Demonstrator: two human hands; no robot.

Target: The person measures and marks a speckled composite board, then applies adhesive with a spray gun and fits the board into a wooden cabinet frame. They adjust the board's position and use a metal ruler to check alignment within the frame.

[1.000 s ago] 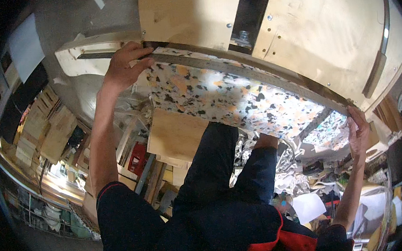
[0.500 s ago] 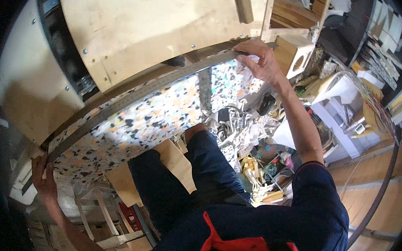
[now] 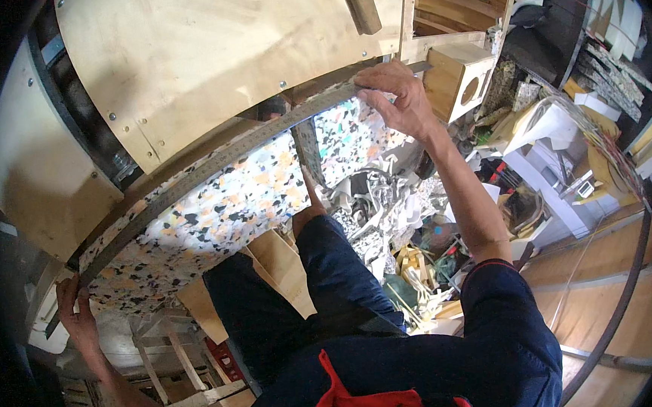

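A long, thin metal ruler [image 3: 220,152] lies along the upper edge of a speckled foam slab [image 3: 216,203] with white, orange and black flecks. At the ruler's far left end, my left hand [image 3: 78,318] is closed, thumb and fingers around the corner of ruler and foam. Over its right end my right hand [image 3: 400,98] curls, fingers on top and thumb below against the foam's face. A dark upright bar [image 3: 307,153] crosses the foam near the middle. What lies under my right fingertips is partly hidden.
Screwed plywood panels [image 3: 232,51] stand just beyond the ruler. A small wooden box with a round hole [image 3: 462,80] is at the right. Foam scraps [image 3: 375,200] and offcuts [image 3: 414,273] pile up beside my legs. A dark hose [image 3: 637,272] curves along the right.
The view has shifted, so the panels and foam sit further left. Both hands stay at the ruler's two ends, with little visible change in their hold.
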